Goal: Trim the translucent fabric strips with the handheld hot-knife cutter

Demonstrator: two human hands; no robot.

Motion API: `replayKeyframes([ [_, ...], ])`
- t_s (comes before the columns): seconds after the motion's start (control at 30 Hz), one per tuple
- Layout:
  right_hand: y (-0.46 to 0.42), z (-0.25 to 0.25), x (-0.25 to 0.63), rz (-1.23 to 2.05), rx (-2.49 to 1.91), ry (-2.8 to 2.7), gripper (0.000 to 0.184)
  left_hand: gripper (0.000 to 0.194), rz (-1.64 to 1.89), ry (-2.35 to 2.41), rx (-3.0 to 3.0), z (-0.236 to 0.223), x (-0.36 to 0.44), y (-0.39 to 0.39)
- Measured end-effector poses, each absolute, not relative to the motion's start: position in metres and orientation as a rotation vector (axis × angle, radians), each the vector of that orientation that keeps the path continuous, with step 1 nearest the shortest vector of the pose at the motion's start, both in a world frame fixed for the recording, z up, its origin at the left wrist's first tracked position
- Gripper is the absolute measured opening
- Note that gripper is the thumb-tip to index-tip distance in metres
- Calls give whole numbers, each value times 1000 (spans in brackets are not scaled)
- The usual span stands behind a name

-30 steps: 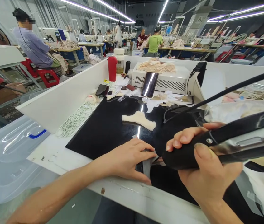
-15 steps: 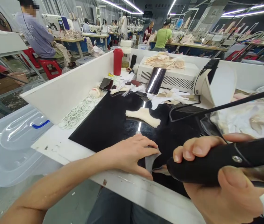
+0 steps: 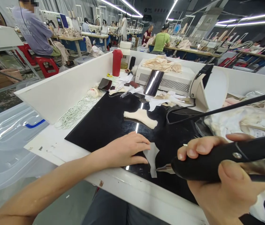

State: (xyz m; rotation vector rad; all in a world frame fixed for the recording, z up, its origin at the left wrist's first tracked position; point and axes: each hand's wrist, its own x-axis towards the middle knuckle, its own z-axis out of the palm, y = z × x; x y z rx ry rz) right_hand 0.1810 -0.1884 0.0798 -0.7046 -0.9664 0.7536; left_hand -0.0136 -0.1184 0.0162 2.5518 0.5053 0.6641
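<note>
Grey cut piece (image 3: pixel 153 157) lay on the black mat (image 3: pixel 99 125) of the bench (image 3: pixel 120 191), near the cream piece (image 3: pixel 140 118). The left hand (image 3: pixel 125 150) was at its edge, thumb and fingers apart; the right hand (image 3: pixel 226 184) had its fingers clamped on the black-handled tool (image 3: pixel 200 165).

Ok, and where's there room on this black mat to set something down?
The widest bare patch of the black mat lies between the pale green cords, the cream piece and your left hand. A smaller gap: between the cream piece, the grey piece and the black cable. Crowded: the scraps before the vented box.
</note>
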Motion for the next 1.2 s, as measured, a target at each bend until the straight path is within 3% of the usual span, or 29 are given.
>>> replayKeyframes([
  [0.07, -187, 81, 189, 733, -749, -949, 44, 19, 700, 539, 2555, 16, -15, -117],
  [0.13, -185, 82, 197, 704, -799, -919, 46, 14, 724, 535, 2548, 17, -14, -118],
  [0.53, -169, 84, 196, 610, -768, -873, 40, 19, 707, 448, 2519, 19, -9, -125],
  [0.8, -170, 78, 174, 702, -672, -981, 39, 34, 554, 435, 2492, 23, -11, -123],
  [1.2, -181, 80, 174, 737, -690, -974, 46, 37, 535, 453, 2484, 26, -9, -123],
])
